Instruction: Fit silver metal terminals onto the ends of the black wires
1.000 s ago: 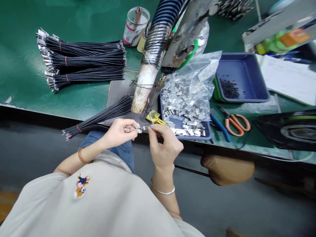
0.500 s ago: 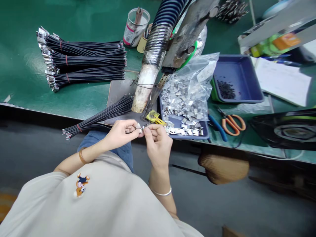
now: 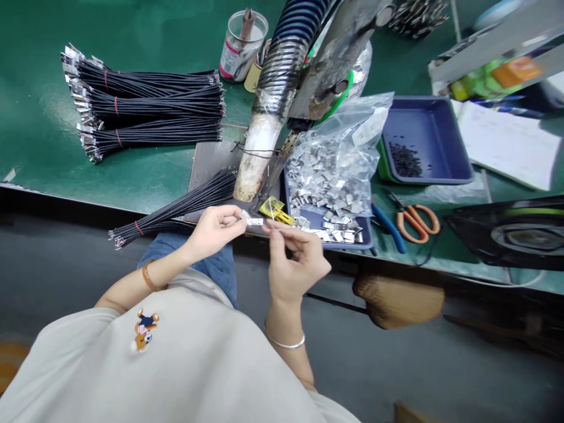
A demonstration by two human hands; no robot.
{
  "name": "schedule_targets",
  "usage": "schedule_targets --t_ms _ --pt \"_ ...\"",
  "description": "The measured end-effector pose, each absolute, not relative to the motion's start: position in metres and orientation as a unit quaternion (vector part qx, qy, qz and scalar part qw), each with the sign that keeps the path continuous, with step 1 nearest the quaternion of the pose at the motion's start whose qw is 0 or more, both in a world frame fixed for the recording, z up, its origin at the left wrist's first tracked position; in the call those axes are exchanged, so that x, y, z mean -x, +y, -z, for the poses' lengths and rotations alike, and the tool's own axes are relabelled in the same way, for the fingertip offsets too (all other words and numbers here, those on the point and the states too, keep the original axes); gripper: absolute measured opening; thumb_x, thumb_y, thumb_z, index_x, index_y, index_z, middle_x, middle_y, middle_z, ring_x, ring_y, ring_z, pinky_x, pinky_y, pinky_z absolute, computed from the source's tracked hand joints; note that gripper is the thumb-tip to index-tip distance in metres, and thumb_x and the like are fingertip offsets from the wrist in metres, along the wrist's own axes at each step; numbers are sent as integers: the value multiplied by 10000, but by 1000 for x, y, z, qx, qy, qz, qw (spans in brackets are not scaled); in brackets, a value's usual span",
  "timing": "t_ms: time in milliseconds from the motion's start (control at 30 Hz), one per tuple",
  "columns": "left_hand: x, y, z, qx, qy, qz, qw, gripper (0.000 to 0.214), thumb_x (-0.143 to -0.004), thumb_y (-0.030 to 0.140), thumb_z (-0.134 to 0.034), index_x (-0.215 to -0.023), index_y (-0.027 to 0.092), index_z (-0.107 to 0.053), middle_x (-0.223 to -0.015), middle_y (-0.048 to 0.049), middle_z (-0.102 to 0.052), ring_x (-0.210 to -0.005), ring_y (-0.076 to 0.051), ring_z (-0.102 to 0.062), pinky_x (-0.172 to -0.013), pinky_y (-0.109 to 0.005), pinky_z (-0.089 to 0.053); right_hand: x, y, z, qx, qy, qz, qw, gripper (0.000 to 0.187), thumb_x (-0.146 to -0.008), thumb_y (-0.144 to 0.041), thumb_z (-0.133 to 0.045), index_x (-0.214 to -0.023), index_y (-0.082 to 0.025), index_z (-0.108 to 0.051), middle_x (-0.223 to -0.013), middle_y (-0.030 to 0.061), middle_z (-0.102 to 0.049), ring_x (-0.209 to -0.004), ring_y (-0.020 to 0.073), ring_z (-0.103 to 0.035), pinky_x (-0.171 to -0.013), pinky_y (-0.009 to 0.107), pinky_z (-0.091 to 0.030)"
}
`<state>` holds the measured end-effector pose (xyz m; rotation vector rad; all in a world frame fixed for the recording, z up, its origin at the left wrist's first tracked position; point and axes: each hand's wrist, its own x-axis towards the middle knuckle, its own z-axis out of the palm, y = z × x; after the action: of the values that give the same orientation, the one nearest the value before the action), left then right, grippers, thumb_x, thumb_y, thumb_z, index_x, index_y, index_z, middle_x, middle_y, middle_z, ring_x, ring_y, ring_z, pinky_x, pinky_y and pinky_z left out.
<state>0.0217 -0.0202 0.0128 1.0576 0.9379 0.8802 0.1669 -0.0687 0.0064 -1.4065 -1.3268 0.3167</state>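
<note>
Near the table's front edge, my left hand [image 3: 217, 230] pinches a small silver metal connector [image 3: 254, 221] between thumb and fingertips. Just right of it, my right hand [image 3: 296, 258] has thumb and forefinger brought together, close to the connector's end; what they hold, if anything, is too small to make out. A thin pale strand [image 3: 270, 207] hangs down to those fingertips. Beyond my hands lie a yellow piece with prongs [image 3: 277, 210] and a blue tray [image 3: 366, 226] of silver connectors, partly under a clear plastic bag [image 3: 335, 153]. Loose black cables [image 3: 194, 200] lie behind my left hand.
A ribbed hose [image 3: 282, 76] and a metal arm [image 3: 324, 88] reach down over the work spot. Banded cable bundles [image 3: 154, 108] lie at left. To the right are blue-handled pliers [image 3: 388, 228], orange-handled scissors [image 3: 418, 223] and a tray with small black pieces [image 3: 445, 141].
My hands have moved apart: the right hand has shifted right and turned, its other fingers spreading. The silver connector in my left hand now shows more fully.
</note>
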Motion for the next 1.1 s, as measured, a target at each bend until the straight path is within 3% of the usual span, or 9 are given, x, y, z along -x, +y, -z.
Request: schedule_targets --t_ms 167,333,667,1100 --pt "-26 -15 -14 -460 420 -424 657 188 -709 300 -663 -692 119 -618 -555 59 -476 -504 -39 -348 -506 -196 -255 -163 -63 2 565 -644 -49 514 56 -883 -168 -662 -844 -203 -644 -988 75 -792 -920 195 -774 -753 293 -638" --pt "-27 -12 -15 -441 428 -439 655 162 -687 271 -692 -675 121 -631 -505 82 -431 -475 -33 -312 -481 -195 -238 -161 -58 2 563 -636 -62 524 84 -865 -139 -677 -828 -202 -636 -982 64 -791 -897 184 -775 -748 275 -637" --pt "-27 -12 -12 -410 424 -438 679 255 -660 329 -760 -704 106 -646 -591 35 -550 -528 -45 -416 -528 -186 -316 -161 -57 -10 545 -659 -63 514 123 -845 -115 -670 -799 -210 -606 -1060 69 -783 -871 176 -777 -783 294 -652" --pt "-21 -19 -15 -477 444 -370 662 198 -732 314 -671 -708 128 -606 -506 90 -319 -487 -39 -221 -509 -218 -145 -169 -66 -10 549 -675 -96 484 107 -876 -162 -640 -800 -226 -602 -1035 60 -791 -841 188 -781 -745 307 -654"
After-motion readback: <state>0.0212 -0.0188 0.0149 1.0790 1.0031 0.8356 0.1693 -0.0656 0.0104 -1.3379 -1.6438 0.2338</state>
